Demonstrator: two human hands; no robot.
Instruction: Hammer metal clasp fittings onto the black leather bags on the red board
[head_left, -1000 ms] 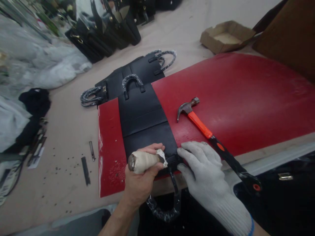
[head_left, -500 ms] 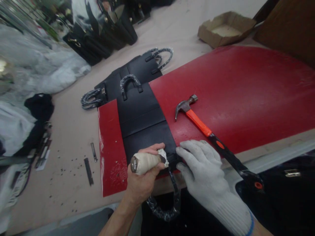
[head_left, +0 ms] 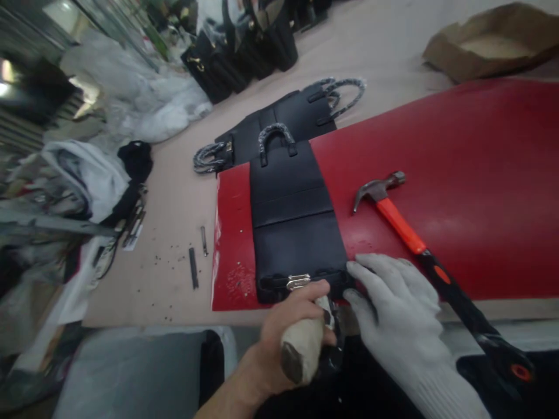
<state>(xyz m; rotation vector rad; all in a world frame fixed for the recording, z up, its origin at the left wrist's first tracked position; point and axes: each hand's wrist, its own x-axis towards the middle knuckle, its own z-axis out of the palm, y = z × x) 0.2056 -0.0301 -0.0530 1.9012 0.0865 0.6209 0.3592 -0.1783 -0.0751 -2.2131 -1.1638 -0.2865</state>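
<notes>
A black leather bag piece (head_left: 292, 227) lies across the red mat (head_left: 458, 198), with a metal clasp (head_left: 299, 281) at its near edge. My bare left hand (head_left: 290, 326) is wrapped round a tool with a tape-covered handle (head_left: 305, 349), beside the clasp at the near edge. The tool's tip is hidden. My right hand (head_left: 393, 308), in a white knitted glove, rests its fingertips at the bag piece's near right corner, thumb and fingers apart. A claw hammer (head_left: 397, 224) with an orange and black handle lies on the mat, right of the bag piece.
More black bag pieces with wrapped handles (head_left: 279, 113) lie behind. Two small metal rods (head_left: 193, 267) are on the table (head_left: 166, 203) at left. A cardboard tray (head_left: 493, 43) stands at the back right, black bags (head_left: 244, 52) at the back left.
The view has shifted left, so things appear further right. My left hand has drawn back towards me with the tool, and the clasp now shows. My right hand remains at the corner.
</notes>
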